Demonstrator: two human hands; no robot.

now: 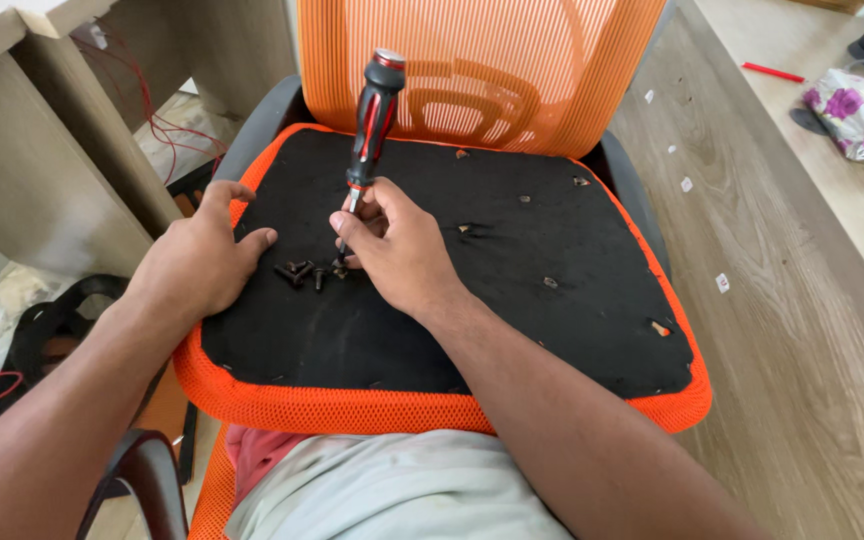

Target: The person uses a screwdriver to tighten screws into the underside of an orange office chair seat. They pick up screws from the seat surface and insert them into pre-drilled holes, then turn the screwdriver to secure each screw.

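Orange mesh edges the upturned chair seat [432, 405], whose black fabric underside faces up and fills the middle of the head view. Right hand [397, 245]: fingers curled together around the lower shank of a screwdriver [370, 130] with a red-and-black handle, which stands nearly upright, leaning slightly to the right at the top; its tip meets the black fabric just left of the hand. Left hand [197, 260]: fingers loosely spread and laid flat on the seat's left edge, palm down, thumb extended toward the tool, holding nothing. A small cluster of dark screws [302, 272] lies loose on the fabric between the two hands, just beside the screwdriver tip. Several small holes [550, 283] dot the right part of the black surface. The orange mesh backrest [482, 65] rises behind the seat. A pale wooden desk [782, 300] runs along the right, carrying a flowered plastic bag [860, 115] and a red pen [773, 72].
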